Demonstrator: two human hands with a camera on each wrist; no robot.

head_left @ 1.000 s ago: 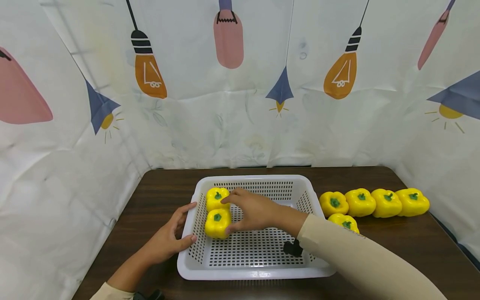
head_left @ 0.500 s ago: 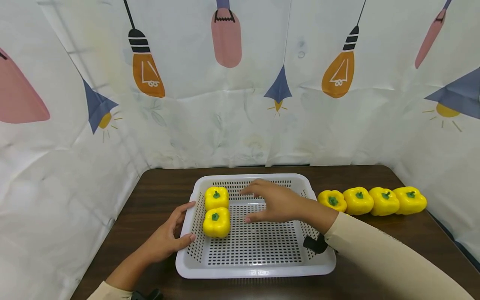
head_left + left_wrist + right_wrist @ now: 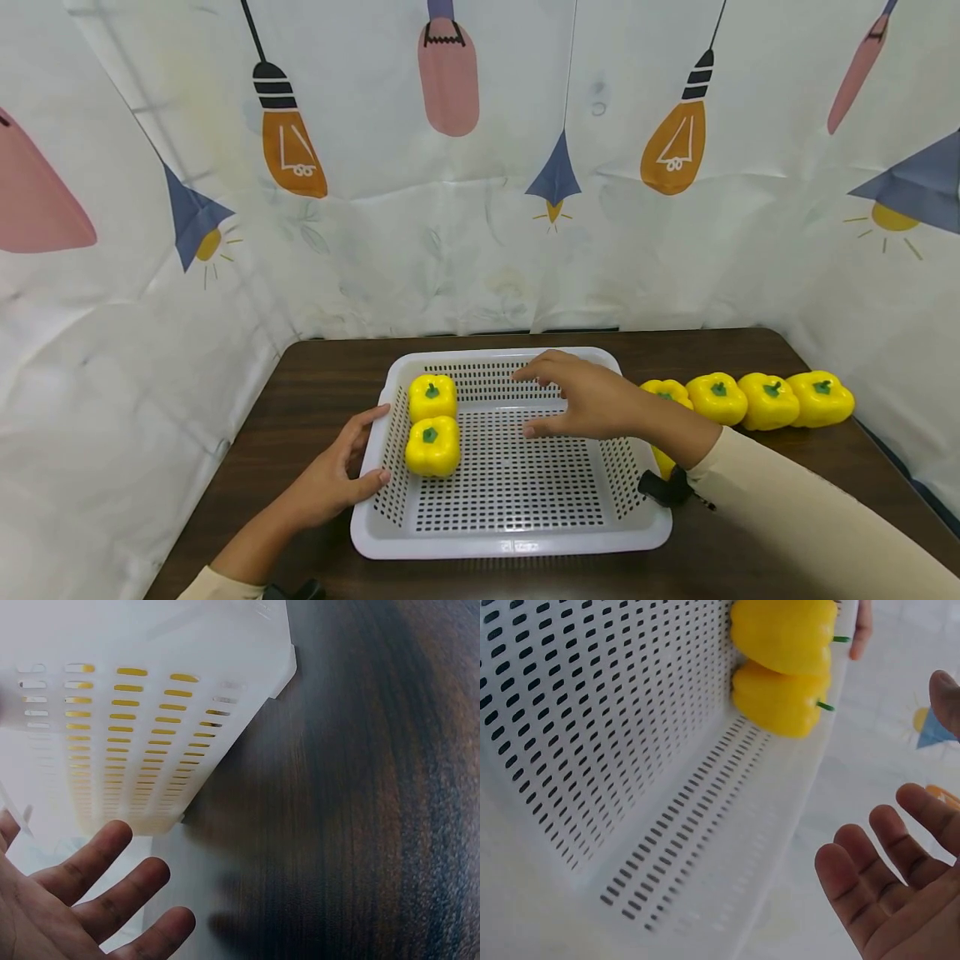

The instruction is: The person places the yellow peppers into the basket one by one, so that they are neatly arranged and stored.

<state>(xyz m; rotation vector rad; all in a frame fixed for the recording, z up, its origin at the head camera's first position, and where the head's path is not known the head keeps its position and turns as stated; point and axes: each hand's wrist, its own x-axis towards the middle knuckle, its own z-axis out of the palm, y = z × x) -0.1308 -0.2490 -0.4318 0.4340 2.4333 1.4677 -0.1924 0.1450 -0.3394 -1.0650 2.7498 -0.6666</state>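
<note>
- Backdrop [image 3: 420, 267]: pale sheeting behind and to both sides, creased, printed with hanging lamps and bulbs in orange, blue and pink.
- Tabletop [image 3: 322, 375]: dark brown, wood-grained.
- Basket [image 3: 510, 547]: white, rectangular, slotted sides and base, resting on the tabletop.
- Sleeves: both light beige; the right sleeve [image 3: 810, 508] reaches in from the lower right corner.
- Hands: left hand [image 3: 330, 481] at the basket's left side, thumb and index fingertips touching the rim; the left wrist view shows the remaining fingers spread. Right hand [image 3: 592, 400] above the basket's right half, fingers spread and thumb apart, well apart from the peppers inside.
- Peppers in basket: two, yellow, along the left wall; front pepper [image 3: 432, 454] directly ahead of rear pepper [image 3: 432, 406], the two touching.
- Peppers outside: row of four yellow peppers [image 3: 717, 404] on the tabletop right of the basket, the nearest partly covered by the right forearm. Fifth pepper [image 3: 662, 461], mostly hidden, shows below that forearm.
- Wrist devices: black, one at each wrist; right device [image 3: 667, 489] beside the basket's right rim.
- Stems: green.
</note>
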